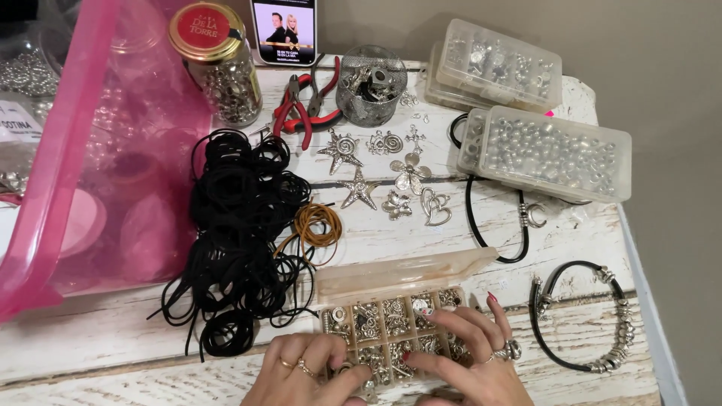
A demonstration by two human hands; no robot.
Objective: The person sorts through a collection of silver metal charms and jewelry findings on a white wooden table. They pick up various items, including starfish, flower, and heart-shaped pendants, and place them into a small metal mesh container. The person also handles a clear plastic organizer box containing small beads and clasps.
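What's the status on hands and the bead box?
Both hands, left and right, fingers in the open bead box, picking through silver charms. Grip unclear. Black cord pile lies beside it, not blocking.

White weathered surface (105, 338) carries a tangle of black cord (237, 240), a tan cord coil (316, 225), red-handled pliers (304, 105), a wire-mesh cup (371, 84), a lidded glass jar (218, 64), silver pendants (383, 180), clear bead boxes (553, 150), a beaded black bracelet (594, 316) and a pink plastic bag (90, 150).

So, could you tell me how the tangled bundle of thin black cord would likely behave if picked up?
The tangled bundle of thin black cord looks floppy, so it would probably sag. Its loose loops spread over the table, so strands may trail or snag.
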